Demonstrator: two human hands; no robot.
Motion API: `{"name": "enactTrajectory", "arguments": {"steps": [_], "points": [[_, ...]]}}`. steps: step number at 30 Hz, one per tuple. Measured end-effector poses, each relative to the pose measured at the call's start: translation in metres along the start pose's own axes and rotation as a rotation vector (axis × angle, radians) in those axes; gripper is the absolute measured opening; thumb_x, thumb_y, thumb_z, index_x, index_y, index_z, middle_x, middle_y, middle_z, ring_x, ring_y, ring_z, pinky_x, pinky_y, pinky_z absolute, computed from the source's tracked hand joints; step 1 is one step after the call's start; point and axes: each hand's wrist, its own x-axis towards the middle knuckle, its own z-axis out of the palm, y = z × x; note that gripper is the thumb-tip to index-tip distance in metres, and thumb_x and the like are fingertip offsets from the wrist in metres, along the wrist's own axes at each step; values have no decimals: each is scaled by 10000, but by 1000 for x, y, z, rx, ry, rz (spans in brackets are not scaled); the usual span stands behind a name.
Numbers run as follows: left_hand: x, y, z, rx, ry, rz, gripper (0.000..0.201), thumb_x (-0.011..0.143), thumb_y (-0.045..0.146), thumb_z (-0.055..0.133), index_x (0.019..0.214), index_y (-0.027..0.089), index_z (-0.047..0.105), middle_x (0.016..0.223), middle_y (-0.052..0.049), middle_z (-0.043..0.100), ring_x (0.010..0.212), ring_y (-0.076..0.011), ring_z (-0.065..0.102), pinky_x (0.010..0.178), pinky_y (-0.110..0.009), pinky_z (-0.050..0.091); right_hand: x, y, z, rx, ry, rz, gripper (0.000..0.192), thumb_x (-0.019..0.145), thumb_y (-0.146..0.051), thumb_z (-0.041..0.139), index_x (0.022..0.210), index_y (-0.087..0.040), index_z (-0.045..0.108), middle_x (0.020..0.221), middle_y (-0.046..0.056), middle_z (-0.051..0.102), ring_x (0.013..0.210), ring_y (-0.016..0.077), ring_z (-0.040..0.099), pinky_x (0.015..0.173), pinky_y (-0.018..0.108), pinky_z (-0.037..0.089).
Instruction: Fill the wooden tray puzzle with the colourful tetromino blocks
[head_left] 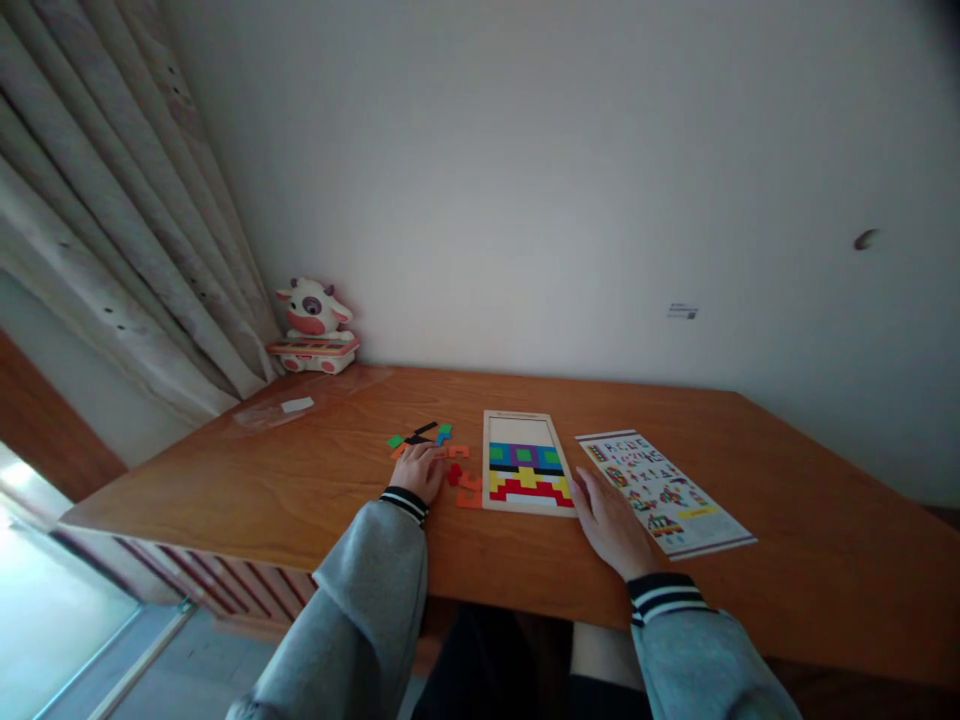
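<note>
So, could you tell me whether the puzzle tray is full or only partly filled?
Partly filled: the puzzle tray has coloured pieces in its lower half, bare white above.

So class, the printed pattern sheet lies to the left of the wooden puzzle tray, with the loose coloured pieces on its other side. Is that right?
Not quite. In the head view the printed pattern sheet lies to the right of the wooden puzzle tray; the loose coloured pieces lie on its left, by the left hand.

Glossy wooden table, wooden puzzle tray, printed paper sheet.
</note>
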Motion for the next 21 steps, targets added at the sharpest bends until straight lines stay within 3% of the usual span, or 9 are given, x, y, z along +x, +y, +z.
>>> {"name": "enactTrajectory", "arguments": {"steps": [7, 9, 12, 15, 21], "points": [[-19, 6, 1, 22, -50, -8, 251, 895, 291, 536, 1076, 195, 682, 1201, -125, 643, 1096, -277, 606, 979, -483, 492, -29, -1, -2, -215, -71, -28, 598, 938, -614, 383, 1314, -185, 564, 1390, 175, 568, 1369, 334, 437, 1109, 568, 333], [-25, 14, 2, 74, -83, -66, 329, 891, 385, 567, 1157, 215, 660, 1290, -129, 602, 1181, -311, 562, 1010, -512, 463, -33, -7, -6, -265, -128, -4, 654, 928, -644, 359, 1356, -186, 545, 1437, 166, 528, 1399, 325, 395, 1133, 557, 289], [-34, 31, 0, 210, -162, -210, 588, 840, 570, 600, 1321, 231, 572, 1468, -136, 461, 1371, -372, 388, 1131, -554, 318, -36, -19, -15, -366, -264, 64, 834, 907, -702, 301, 1453, -87, 443, 1532, 185, 398, 1455, 310, 290, 1185, 501, 188], [-42, 45, -8, 246, -268, -283, 799, 807, 692, 561, 1435, 209, 461, 1548, -149, 352, 1445, -382, 270, 1183, -544, 224, -37, -30, -22, -427, -340, 105, 941, 880, -748, 282, 1498, -42, 357, 1573, 183, 318, 1479, 297, 223, 1205, 462, 127], [-44, 58, -18, 248, -342, -360, 815, 818, 688, 544, 1421, 145, 477, 1539, -175, 372, 1423, -367, 330, 1194, -524, 215, -36, -34, -25, -440, -356, 125, 986, 851, -781, 297, 1507, -47, 344, 1582, 174, 303, 1482, 298, 216, 1206, 456, 123]]}}
